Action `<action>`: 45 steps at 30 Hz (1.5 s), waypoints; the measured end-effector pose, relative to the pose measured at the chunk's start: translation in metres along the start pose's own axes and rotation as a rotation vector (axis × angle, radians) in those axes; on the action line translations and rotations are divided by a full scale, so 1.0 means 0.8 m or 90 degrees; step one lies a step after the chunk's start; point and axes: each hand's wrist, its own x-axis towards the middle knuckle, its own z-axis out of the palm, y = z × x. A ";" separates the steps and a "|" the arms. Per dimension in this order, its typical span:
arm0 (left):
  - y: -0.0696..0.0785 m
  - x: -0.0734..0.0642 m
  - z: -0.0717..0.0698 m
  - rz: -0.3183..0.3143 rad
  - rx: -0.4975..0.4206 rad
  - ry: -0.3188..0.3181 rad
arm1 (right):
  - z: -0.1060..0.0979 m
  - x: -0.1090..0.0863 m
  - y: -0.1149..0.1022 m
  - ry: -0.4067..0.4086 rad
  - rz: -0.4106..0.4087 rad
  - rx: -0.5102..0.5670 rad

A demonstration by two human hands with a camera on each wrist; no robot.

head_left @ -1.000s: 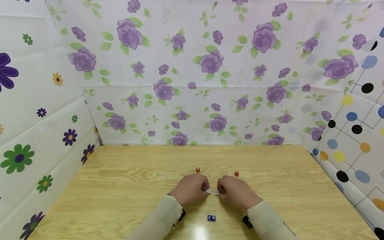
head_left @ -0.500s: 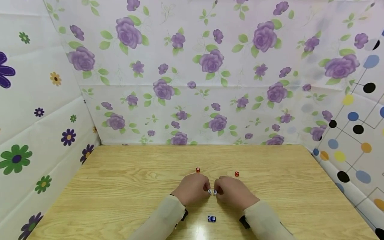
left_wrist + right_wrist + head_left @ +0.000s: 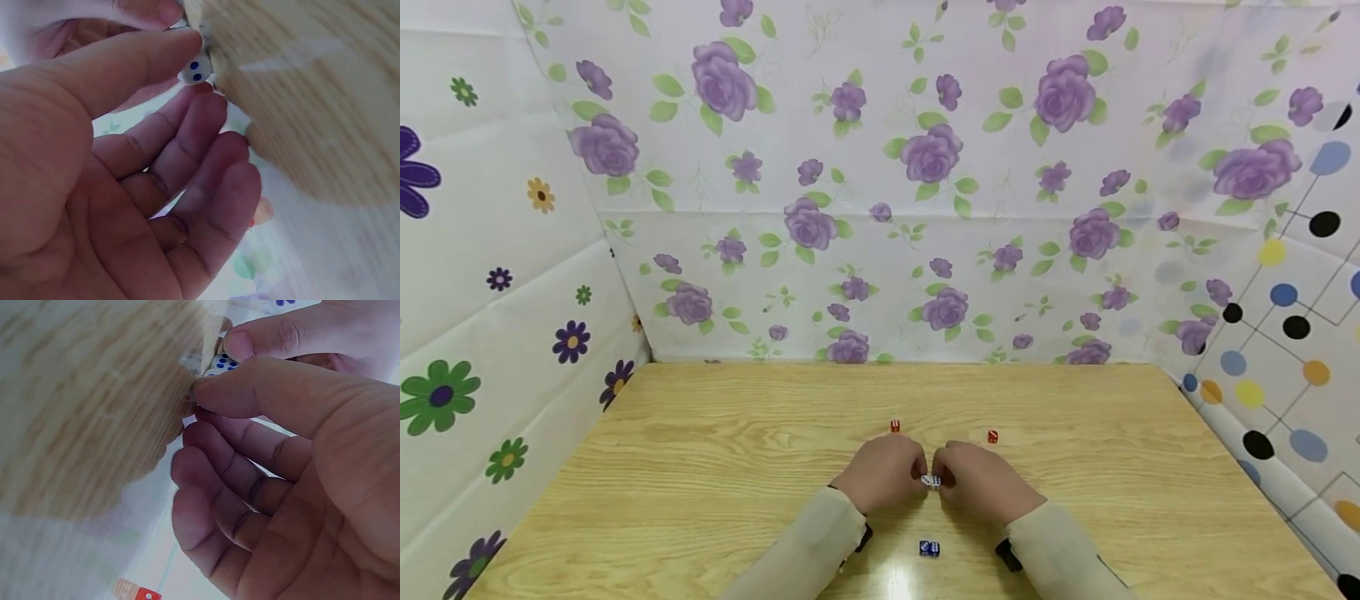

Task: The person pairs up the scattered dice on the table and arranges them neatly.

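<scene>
Two white dice meet between the hands in the head view. My left hand (image 3: 883, 473) pinches the left white die (image 3: 926, 481) between thumb and fingertips; its two-dot face shows blue in the left wrist view. From the other side, my right hand (image 3: 987, 479) pinches the right white die (image 3: 936, 482), and the thumb and fingers cover much of it. Dark blue dots mark the white die faces (image 3: 222, 362) in the right wrist view. The remaining fingers of both hands are curled loosely above the wooden tabletop (image 3: 760, 467).
Nearer the person, two dark blue dice (image 3: 929, 548) sit side by side. One red die (image 3: 895, 426) lies just beyond the left hand, another red die (image 3: 992, 437) beyond the right. A flowered cloth (image 3: 880, 167) hangs along the table's back edge.
Both hands have come closer together, the right moving left and the left slightly right. The gap between the white dice has closed. Red and blue dice stay put.
</scene>
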 end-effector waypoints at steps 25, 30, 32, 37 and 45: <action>-0.061 -0.027 -0.071 -0.088 -0.025 0.139 | -0.047 -0.032 0.055 0.130 0.135 -0.027; -0.062 -0.026 -0.064 -0.087 -0.029 0.130 | -0.045 -0.031 0.055 0.122 0.140 -0.021; -0.061 -0.025 -0.062 -0.083 -0.028 0.129 | -0.044 -0.030 0.054 0.119 0.139 -0.021; -0.060 -0.019 -0.059 -0.071 -0.018 0.124 | -0.042 -0.023 0.053 0.118 0.145 -0.023; -0.059 0.005 -0.051 -0.060 -0.012 0.112 | -0.046 -0.016 0.072 0.102 0.151 -0.045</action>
